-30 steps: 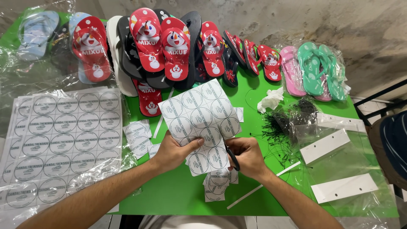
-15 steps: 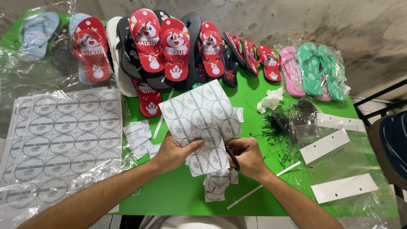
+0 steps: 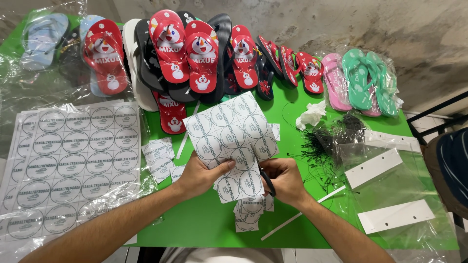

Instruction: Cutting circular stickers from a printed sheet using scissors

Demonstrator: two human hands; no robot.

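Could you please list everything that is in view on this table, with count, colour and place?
Table: one, green, under everything.
Label sheet: one, white with round labels, held up at centre.
Scissors: one pair, dark, in the right hand at the sheet's lower edge.
Cut labels: small pile, white, below the hands.
Full label sheets: a stack, white, left, under clear plastic.
Flip-flops: many, mostly red and black, back row; pink and teal pairs far right.
White cards: two, right, in clear plastic.
Black ties: a heap, right of centre.
Left hand: holds the sheet.
Right hand: holds the scissors.
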